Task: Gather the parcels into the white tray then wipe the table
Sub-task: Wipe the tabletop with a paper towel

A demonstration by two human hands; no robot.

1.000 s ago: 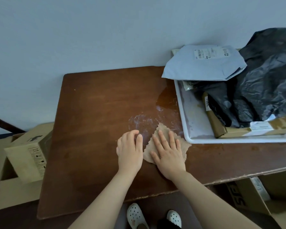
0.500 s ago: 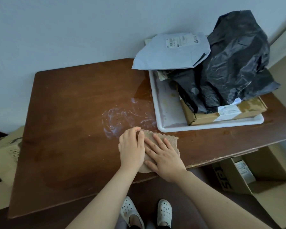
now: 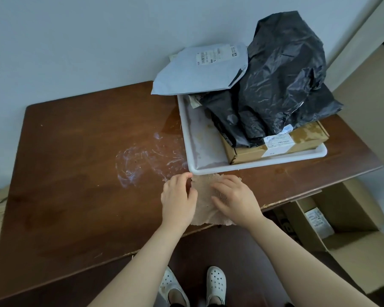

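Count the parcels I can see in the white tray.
3 plainly: grey mailer overhanging the far left rim of the white tray, black bag heaped in the middle, brown box beneath it by the near rim. Others may lie hidden under the mailer and bag.

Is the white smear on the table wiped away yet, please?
No, the white smear shows on the table, left of the cloth.

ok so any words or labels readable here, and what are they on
Nothing reads clearly.
Grey mailer: barcode label, print too blurred.
Brown box in the white tray: label too blurred.
Open carton on the floor: label and dark printed letters, unreadable.
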